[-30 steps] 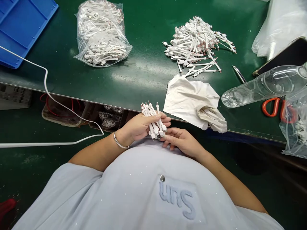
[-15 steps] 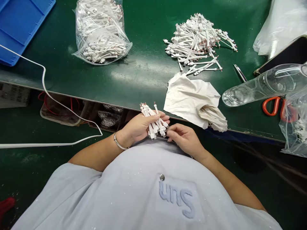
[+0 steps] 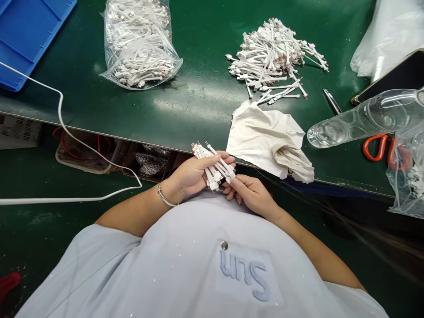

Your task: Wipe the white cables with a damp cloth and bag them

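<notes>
A bundle of short white cables (image 3: 212, 165) with bare copper ends is gripped in my left hand (image 3: 194, 174), its thumb laid across them. The copper ends point up toward the table edge and the white connectors point down toward my shirt. My right hand (image 3: 248, 190) pinches the connector end of a cable at the bundle's right side. On the green table (image 3: 198, 104) lies a loose pile of similar cables (image 3: 271, 53). A clear bag (image 3: 139, 48) full of such cables lies farther left. A cream cloth (image 3: 258, 132) rests at the table edge, just beyond my hands.
To the right are a pen (image 3: 331, 101), a clear bottle (image 3: 361, 117), a dark phone-like object (image 3: 391, 77), orange-handled scissors (image 3: 375, 148) and plastic bags (image 3: 392, 35). A blue tray (image 3: 29, 35) sits at upper left. A white cord (image 3: 96, 152) crosses the left side.
My right hand's fingers have shifted slightly left, under and onto the connectors. A cable on the right of the bundle now leans further left at its copper end.
</notes>
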Demonstrator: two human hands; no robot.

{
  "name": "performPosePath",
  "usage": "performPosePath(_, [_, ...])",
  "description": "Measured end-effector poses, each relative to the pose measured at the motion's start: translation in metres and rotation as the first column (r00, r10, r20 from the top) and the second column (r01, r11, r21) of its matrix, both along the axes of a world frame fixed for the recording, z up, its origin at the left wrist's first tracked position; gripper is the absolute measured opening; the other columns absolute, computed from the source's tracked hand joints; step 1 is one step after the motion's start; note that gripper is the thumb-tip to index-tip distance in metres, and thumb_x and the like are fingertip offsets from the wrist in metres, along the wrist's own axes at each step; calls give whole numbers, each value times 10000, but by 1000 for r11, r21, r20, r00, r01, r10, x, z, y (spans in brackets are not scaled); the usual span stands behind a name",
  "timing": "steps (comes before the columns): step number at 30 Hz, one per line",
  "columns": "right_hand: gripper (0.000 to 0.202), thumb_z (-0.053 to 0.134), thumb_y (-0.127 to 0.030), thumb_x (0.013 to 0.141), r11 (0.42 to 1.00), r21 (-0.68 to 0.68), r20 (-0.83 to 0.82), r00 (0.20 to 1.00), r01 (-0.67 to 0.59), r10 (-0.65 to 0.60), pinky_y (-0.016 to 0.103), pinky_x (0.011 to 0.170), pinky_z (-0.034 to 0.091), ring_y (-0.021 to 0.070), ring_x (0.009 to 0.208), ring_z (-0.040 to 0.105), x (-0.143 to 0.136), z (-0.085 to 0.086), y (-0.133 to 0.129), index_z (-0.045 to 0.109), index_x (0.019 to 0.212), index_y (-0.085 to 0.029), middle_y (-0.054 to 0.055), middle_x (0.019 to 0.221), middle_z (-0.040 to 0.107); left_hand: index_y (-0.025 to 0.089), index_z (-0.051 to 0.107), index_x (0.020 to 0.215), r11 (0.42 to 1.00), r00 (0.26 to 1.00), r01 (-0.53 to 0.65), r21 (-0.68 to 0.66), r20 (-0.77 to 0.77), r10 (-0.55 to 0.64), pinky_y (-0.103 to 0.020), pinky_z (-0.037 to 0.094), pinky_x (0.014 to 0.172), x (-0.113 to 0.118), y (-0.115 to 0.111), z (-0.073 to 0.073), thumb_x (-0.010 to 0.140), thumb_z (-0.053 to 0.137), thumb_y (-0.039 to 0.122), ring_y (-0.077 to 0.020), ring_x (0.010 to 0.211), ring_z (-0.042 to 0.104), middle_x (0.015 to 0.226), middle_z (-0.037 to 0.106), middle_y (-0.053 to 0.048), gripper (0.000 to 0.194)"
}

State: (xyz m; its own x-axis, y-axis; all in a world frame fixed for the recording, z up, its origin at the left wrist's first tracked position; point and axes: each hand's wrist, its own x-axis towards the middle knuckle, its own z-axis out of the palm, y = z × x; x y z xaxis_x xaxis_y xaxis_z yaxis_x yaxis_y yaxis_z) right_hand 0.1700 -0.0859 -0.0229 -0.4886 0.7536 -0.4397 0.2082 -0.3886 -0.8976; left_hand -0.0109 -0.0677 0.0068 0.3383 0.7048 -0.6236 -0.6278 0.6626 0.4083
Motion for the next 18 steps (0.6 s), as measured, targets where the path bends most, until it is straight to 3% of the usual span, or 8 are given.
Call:
performPosePath(7, [416,650,-549,745,999,-37,-31,999,26,-27,216,474,398,81,474,517,-4,6,1,589,628,-154,-4,551,584,100,668,931,999,1000,23,32,-3,-22,-387,485,923,2,0,0,885,516,115,-196,918,668,958,694,-102,159])
performPosePath(13, [403,682,-562,706,986,-136,-102,988,102,-116,197,415,332,62,447,446,-11,-2,4,594,723,-168,-22,577,583,116,665,943,987,994,103,126,-37,-99,-332,544,711,4,-2,1,879,542,162,-196,831,668,989,681,-94,146])
performPosePath(18, [401,696,-540,698,991,-130,-102,995,-8,-5,216,461,391,80,494,481,-14,2,5,617,656,-150,5,598,601,106,676,944,948,975,210,237,-125,-184,-277,541,614,8,-5,2,871,561,200,-198,791,674,1036,671,-110,165])
